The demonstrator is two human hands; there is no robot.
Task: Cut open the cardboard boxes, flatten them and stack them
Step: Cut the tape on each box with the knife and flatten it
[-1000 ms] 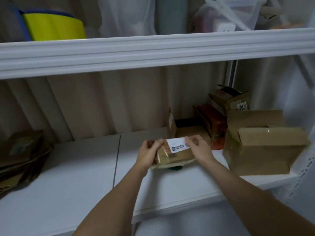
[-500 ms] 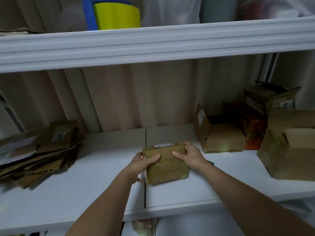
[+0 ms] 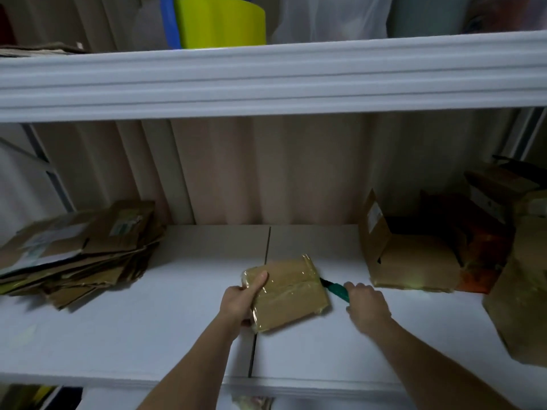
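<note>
no legible txt, labels on boxes (image 3: 411, 250) too blurry

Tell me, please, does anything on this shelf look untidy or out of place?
The stack of flattened cardboard at the shelf's left end is ragged, its sheets fanned out at differing angles. The small taped box lies skewed across the shelf's seam, gripped by the left hand.

Bare shelf (image 3: 183, 294) between flattened stack (image 3: 80, 255) and open box (image 3: 411, 258).
</note>
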